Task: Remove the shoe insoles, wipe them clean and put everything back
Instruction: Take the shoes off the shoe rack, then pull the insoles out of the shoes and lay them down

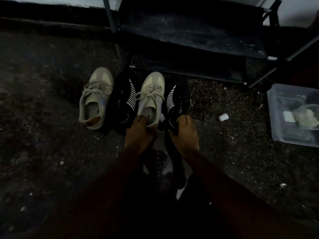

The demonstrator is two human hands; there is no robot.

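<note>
While the left hand (140, 131) grips the beige laced sneaker (150, 94), seemingly to steady it, the right hand (185, 134) grips the black striped shoe (179, 99).

A dark metal shoe rack (198, 31) stands at the far side on speckled dark carpet (43, 118). At the right sits a clear plastic box (271, 107) holding pale items. A small white cylinder (223, 117) lies on the carpet left of the box, apart from it.
</note>
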